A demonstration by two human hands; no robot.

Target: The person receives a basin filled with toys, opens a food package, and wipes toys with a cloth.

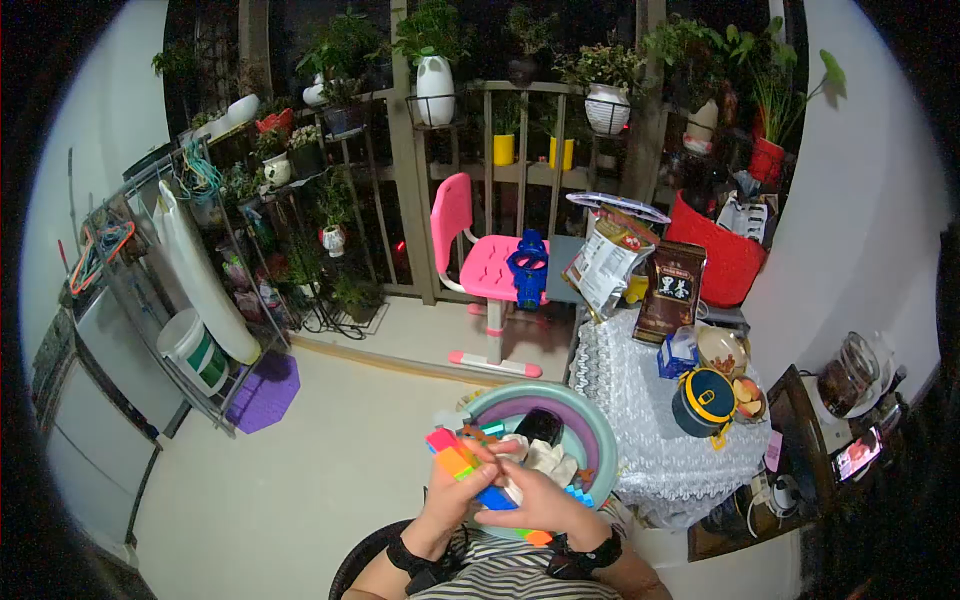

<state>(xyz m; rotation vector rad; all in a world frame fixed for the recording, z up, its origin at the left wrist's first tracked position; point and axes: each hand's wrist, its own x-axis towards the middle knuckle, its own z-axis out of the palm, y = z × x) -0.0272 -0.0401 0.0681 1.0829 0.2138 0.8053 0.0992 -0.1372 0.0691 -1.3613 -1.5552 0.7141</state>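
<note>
Even, cool indoor light keeps the pale floor [330, 440] moderately bright, with only soft shadows. Along the top of the frame, the window panes [600, 18] are nearly black. The silvery cloth [640, 425] shows a light sheen; a phone screen [857, 453] glows at lower right. Fisheye distortion bends the walls [870, 220], and the corners fade to black. Small details near the left hand [452, 497] and right hand [550, 500] look slightly soft.

"How are the hands?"
"Left hand [462, 492] and right hand [548, 500] close together, fingers curled."
"And the forearms [632, 576]?"
"Both slant inward from below, converging toward the hands."
</note>
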